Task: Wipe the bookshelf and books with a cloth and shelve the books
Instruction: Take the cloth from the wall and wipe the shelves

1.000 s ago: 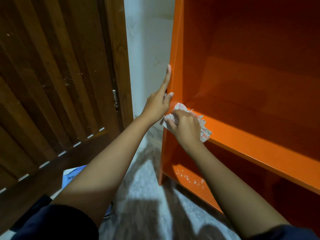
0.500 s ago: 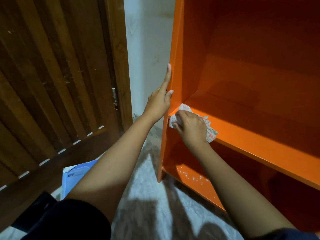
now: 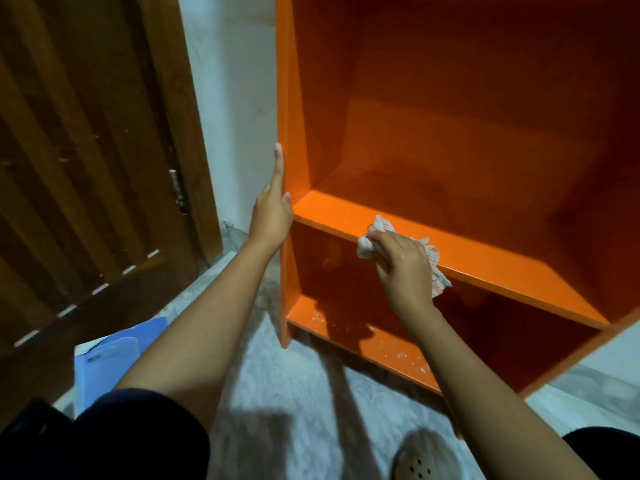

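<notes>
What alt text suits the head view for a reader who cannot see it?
A right hand grips a cloth on the front edge of the middle shelf of an orange bookshelf; the left hand rests flat against its left side panel. Blue books lie on the floor.

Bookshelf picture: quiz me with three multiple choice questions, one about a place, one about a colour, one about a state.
1. Where is the cloth?
A) on the floor
B) on the middle shelf, at its front edge
C) on the bottom board

2. What colour is the bookshelf?
A) orange
B) white
C) blue

3. What is the left hand doing?
A) gripping the cloth
B) resting flat against the bookshelf's left side
C) holding a book

Answers:
1 B, the right hand holds it bunched there.
2 A, every visible panel is orange.
3 B, its fingers lie straight along the side panel.
</notes>
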`<move>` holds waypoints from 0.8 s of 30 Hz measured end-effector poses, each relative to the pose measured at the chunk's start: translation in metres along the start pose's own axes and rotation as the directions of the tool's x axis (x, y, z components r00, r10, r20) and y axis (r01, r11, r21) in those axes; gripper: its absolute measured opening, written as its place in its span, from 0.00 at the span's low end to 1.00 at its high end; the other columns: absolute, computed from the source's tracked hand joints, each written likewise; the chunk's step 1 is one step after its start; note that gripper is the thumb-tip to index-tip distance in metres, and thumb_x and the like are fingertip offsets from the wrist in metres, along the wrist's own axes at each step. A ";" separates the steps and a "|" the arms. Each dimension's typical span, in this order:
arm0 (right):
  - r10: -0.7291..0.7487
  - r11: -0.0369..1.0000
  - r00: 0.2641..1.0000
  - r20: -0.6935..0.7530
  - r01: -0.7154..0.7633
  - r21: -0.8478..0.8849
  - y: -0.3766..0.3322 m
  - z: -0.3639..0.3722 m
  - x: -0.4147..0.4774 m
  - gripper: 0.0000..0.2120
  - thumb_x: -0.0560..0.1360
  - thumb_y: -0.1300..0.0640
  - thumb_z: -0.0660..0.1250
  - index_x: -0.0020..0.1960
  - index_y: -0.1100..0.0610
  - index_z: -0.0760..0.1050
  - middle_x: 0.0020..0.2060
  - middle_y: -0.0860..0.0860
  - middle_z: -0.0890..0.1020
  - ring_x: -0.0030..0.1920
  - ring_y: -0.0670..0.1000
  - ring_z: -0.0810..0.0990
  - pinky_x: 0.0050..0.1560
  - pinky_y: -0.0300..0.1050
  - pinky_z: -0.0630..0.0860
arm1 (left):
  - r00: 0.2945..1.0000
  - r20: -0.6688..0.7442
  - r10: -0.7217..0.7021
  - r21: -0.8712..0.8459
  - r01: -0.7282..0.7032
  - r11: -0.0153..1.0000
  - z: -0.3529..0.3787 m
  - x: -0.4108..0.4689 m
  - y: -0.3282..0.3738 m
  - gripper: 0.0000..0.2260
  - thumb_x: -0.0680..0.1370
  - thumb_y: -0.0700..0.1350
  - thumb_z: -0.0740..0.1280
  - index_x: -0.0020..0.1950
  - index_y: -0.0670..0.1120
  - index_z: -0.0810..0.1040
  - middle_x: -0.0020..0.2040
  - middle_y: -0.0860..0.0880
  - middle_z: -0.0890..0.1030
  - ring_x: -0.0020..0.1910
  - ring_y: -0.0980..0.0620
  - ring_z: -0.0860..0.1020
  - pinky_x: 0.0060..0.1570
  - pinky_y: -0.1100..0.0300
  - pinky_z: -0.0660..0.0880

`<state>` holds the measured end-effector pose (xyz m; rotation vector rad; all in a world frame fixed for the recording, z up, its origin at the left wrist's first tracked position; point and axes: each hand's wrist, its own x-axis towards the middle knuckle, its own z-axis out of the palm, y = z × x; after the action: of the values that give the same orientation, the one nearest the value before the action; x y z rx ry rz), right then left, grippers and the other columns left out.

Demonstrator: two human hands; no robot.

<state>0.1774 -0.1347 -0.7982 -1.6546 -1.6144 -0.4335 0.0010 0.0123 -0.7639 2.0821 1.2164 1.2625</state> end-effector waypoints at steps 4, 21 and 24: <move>0.068 0.988 0.992 -0.106 -0.052 0.143 0.003 0.001 -0.043 0.15 0.70 0.70 0.66 0.55 0.59 0.78 0.47 0.53 0.82 0.48 0.52 0.79 0.47 0.44 0.71 | 1.000 -0.009 0.000 -0.024 0.000 1.000 0.020 -0.017 -0.020 0.31 0.82 0.43 0.56 0.75 0.57 0.37 0.47 0.43 0.75 0.35 0.52 0.74 0.35 0.62 0.71; 0.903 0.405 0.429 0.024 -0.831 -0.381 0.162 0.091 -0.217 0.16 0.78 0.54 0.52 0.56 0.64 0.71 0.55 0.66 0.74 0.58 0.66 0.72 0.57 0.59 0.71 | 0.965 -0.184 -0.187 0.101 0.207 0.973 0.112 -0.077 -0.104 0.25 0.83 0.48 0.49 0.77 0.49 0.43 0.62 0.37 0.76 0.56 0.39 0.77 0.56 0.48 0.72; 0.843 0.520 0.528 0.105 -0.748 -0.413 0.151 0.121 -0.205 0.26 0.76 0.49 0.46 0.54 0.67 0.73 0.54 0.69 0.75 0.57 0.67 0.72 0.58 0.58 0.68 | 0.943 -0.289 -0.166 0.187 0.226 0.956 0.119 -0.076 -0.106 0.25 0.82 0.52 0.48 0.77 0.46 0.48 0.59 0.39 0.78 0.54 0.38 0.78 0.53 0.48 0.72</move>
<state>0.2605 -0.1753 -1.0643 -2.6066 -0.7588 0.0727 0.0388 0.0142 -0.9367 1.9128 1.7093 1.4061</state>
